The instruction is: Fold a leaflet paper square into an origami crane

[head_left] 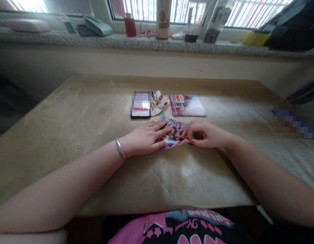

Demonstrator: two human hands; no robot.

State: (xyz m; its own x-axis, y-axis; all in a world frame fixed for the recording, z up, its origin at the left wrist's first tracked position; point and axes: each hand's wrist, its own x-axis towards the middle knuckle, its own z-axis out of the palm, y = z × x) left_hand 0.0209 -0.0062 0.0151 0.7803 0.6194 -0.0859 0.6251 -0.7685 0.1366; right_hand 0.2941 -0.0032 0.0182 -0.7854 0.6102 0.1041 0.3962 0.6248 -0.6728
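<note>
A colourful printed sheet of paper [173, 130] lies on the table in front of me, creased and lifted a little at its right side. My left hand [150, 135] rests flat on its left part with the fingers stretched out. At the sheet's right edge, my right hand [201, 134] pinches the paper between thumb and fingers, near a folded-up corner. Part of the sheet is hidden under both hands.
Behind the sheet stand a phone [141, 104] with a dark case, a crumpled piece of printed paper [159, 103] and a stack of printed leaflets [187, 105]. Bottles and containers line the stone windowsill [101, 41]. The table's [136, 183] near edge is close to my body.
</note>
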